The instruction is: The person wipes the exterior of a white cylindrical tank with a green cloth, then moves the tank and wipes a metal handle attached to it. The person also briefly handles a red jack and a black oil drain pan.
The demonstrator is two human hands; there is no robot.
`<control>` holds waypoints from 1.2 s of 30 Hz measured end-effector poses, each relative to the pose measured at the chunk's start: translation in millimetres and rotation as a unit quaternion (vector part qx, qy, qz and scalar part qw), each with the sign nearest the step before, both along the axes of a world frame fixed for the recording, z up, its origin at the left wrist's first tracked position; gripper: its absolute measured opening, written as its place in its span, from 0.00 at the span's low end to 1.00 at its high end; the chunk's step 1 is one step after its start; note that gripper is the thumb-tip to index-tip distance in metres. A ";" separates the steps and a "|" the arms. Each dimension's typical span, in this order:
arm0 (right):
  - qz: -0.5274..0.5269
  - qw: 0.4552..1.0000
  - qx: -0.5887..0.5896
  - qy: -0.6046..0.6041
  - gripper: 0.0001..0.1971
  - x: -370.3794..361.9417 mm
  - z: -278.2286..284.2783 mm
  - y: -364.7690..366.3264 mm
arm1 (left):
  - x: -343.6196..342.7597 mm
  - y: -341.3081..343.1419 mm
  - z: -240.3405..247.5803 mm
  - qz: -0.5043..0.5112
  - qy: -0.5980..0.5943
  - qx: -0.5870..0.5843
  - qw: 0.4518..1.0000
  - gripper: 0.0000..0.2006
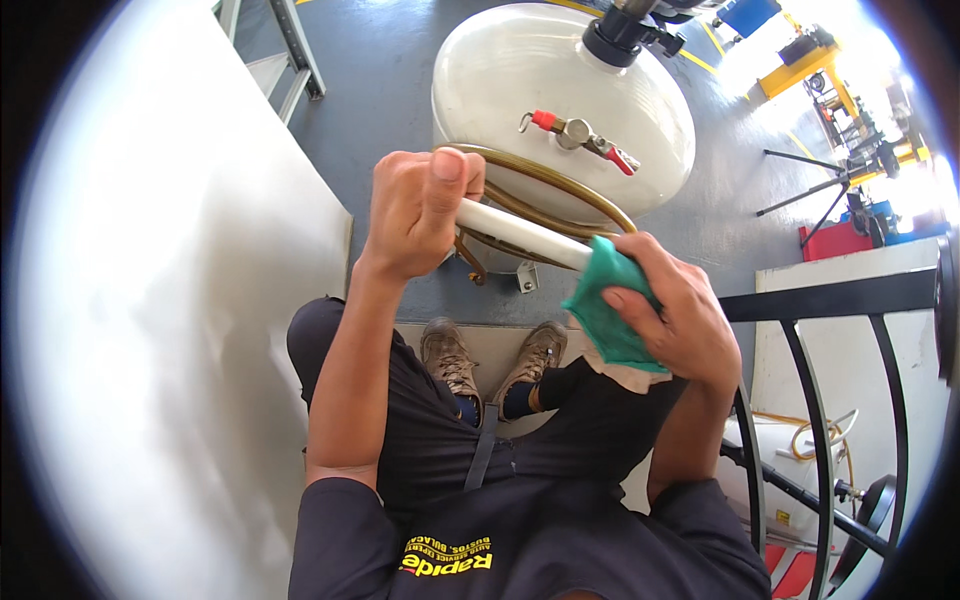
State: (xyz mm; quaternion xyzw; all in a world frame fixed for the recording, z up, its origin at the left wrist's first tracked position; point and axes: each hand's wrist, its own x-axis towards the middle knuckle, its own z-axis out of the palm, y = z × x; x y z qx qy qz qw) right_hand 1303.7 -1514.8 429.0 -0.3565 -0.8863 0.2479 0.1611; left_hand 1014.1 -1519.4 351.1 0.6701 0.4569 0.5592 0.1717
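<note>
My left hand point(415, 215) is closed round the upper left end of a white round bar point(525, 235), thumb lying on top. Pinched in my right hand point(692, 315) is a green cloth point(612, 310), wrapped over the bar's right end. A paler beige edge shows below the cloth. Just beyond the bar lies a coiled brown hose point(560, 182), partly hidden by my left hand. A large white tank point(490, 70) stands behind it, bearing a metal valve fitting point(578, 134) with red ends. Whether the bar joins the tank cannot be made out.
A white panel point(200, 300) rises close on my left. To the right stand a black railing point(830, 297) and a pale cabinet point(850, 340). Beyond them are a black tripod stand point(835, 180) and yellow equipment point(800, 68). A metal shelf frame point(295, 50) is at far left.
</note>
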 end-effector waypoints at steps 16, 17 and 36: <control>-0.001 0.966 0.226 -0.122 0.16 -102.3 -2.1 -8.6 | -10.6 -2.5 -1.8 -0.076 -0.132 -0.090 0.984 0.51; -0.015 0.975 0.177 -0.133 0.17 -89.4 6.0 -11.3 | -12.1 -4.5 -0.9 -0.072 -0.117 -0.095 0.986 0.52; -0.020 0.981 0.140 -0.135 0.15 -88.3 4.8 -7.9 | -8.9 1.3 -4.7 -0.050 -0.100 -0.066 0.992 0.46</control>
